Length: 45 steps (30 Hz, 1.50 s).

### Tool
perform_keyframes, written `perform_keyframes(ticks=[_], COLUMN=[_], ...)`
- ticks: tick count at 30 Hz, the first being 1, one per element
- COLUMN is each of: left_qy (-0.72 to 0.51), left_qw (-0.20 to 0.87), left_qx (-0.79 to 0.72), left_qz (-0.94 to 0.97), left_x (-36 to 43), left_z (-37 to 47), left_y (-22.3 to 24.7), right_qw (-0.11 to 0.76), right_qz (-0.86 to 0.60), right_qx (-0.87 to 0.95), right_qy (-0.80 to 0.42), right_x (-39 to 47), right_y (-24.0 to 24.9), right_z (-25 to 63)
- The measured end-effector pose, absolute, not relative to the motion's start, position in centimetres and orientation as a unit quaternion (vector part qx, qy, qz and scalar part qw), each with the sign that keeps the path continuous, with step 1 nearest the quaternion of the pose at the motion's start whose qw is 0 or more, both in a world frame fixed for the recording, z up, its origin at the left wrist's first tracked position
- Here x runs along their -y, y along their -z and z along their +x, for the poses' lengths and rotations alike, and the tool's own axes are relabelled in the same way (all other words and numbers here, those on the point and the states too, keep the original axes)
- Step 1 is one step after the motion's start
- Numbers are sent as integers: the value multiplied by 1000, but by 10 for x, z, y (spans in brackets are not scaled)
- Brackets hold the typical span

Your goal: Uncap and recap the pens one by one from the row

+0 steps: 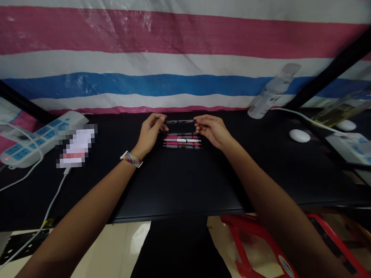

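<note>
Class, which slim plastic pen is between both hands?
The dark, part-clear pen, held between the left hand and right hand; the pink, white and dark pens lie grouped, unheld.

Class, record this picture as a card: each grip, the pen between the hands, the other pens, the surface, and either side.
Left grip: left hand at one end of a dark pen
Right grip: right hand pinching its other end
Other pens: side by side, nearer the person
Surface: black table
Left side: white power strip
Right side: clear bottle, white oval object
</note>
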State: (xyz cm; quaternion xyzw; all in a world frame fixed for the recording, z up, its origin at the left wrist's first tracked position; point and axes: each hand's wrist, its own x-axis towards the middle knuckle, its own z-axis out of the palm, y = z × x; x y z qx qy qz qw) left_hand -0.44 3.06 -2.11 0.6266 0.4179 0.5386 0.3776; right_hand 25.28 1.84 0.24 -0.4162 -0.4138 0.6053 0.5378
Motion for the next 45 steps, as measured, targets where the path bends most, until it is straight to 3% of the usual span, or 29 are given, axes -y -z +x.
perform_keyframes(ticks=[36, 45], left_qy=[-536, -545], left_qw=[294, 318], left_qx=[-432, -432], left_qz=[663, 644], left_x=[-23, -24], left_z=[-3, -2], left_y=[18, 17], right_qw=[544, 501], right_qz=[-415, -316], right_qx=[399, 292], right_qy=[-611, -751], right_x=[-20, -17], right_y=[-1, -11], right_z=[253, 258])
